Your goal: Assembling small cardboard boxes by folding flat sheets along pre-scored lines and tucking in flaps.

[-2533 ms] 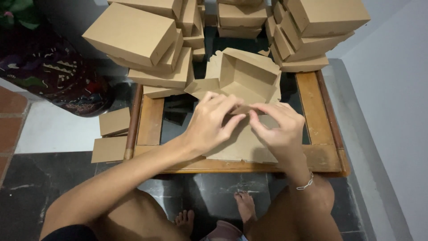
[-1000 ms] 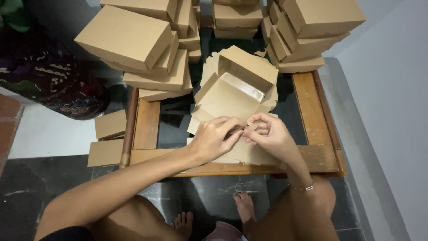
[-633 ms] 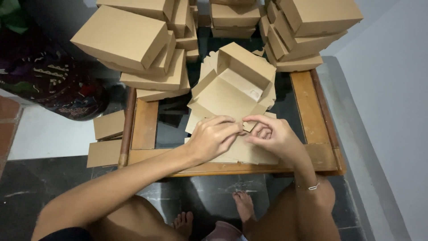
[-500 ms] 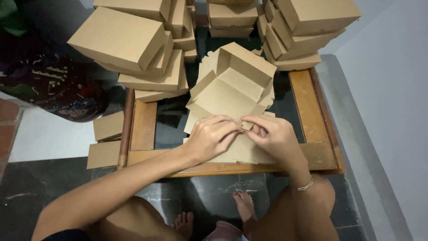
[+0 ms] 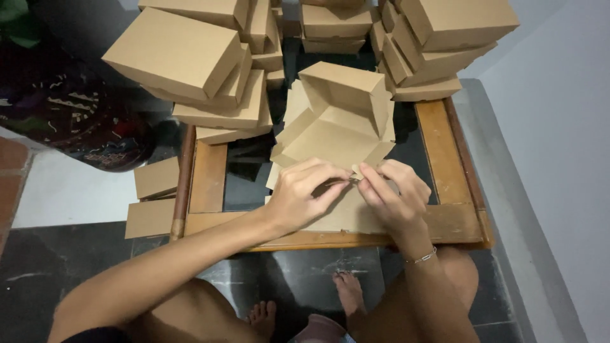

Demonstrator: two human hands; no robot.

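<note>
box (image 5: 337, 121): matte brown cardboard, half-folded, lid up | left hand (image 5: 305, 194): pinching front flap | right hand (image 5: 394, 197): pinching same flap, fingers curled

Two bare hands, left hand (image 5: 304, 197) and right hand (image 5: 393, 195), pinch one half-folded brown cardboard box (image 5: 337, 124), with about a dozen closed brown cardboard boxes (image 5: 181, 54) stacked beyond them, two flat brown cardboard blanks (image 5: 154, 197) well left, and one wooden-framed dark table (image 5: 448, 162) beneath.
</note>
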